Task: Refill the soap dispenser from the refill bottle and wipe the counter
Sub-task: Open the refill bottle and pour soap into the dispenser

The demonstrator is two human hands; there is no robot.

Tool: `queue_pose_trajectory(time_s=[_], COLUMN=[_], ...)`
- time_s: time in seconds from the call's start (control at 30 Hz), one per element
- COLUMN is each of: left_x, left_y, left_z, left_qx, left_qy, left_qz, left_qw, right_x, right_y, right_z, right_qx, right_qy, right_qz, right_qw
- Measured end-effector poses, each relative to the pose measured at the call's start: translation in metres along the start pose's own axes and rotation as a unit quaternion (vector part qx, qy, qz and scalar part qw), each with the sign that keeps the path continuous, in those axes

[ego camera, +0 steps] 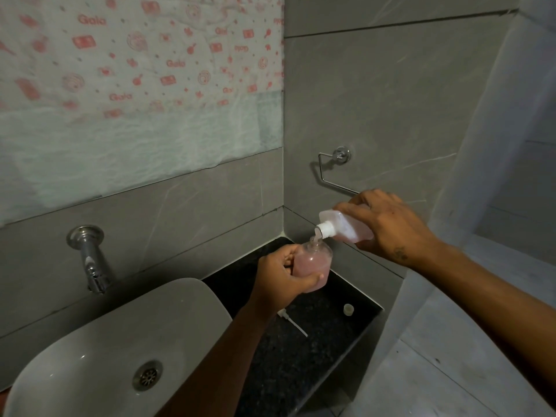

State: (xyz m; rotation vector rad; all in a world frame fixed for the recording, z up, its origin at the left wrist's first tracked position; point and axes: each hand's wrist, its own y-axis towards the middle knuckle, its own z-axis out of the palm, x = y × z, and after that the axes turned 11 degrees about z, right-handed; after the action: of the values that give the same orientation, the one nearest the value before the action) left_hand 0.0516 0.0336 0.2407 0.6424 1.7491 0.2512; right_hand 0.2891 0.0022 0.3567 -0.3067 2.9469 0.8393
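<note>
Right hand (388, 227) tilting refill bottle (346, 228) over dispenser (313, 263)

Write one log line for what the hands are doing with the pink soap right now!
step: pouring | left hand: holds soap dispenser | right hand: tilts refill bottle over it | pump, cap: on counter

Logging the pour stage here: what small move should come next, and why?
Probably keep the refill bottle tipped a little longer. The right hand has its neck over the mouth of the dispenser, soap is running in, and the left hand steadies it. The pink level sits below the shoulder. Pump and cap lie on the counter.
</note>
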Motion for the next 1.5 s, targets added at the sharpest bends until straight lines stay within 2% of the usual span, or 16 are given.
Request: queue_pose_trajectory(time_s=[0.5, 1.5], left_x=[0.005, 0.011], left_y=[0.0, -0.006], left_z=[-0.001, 0.003], left_qx=[0.004, 0.004], left_qy=[0.013, 0.032], left_qz=[0.033, 0.046], left_qw=[0.999, 0.998], right_x=[-0.002, -0.002], right_y=[0.002, -0.003], right_z=[0.005, -0.002], right_qx=[0.003, -0.025], right_qy=[-0.005, -0.009], right_qz=[0.004, -0.004], right_qw=[1.0, 1.0])
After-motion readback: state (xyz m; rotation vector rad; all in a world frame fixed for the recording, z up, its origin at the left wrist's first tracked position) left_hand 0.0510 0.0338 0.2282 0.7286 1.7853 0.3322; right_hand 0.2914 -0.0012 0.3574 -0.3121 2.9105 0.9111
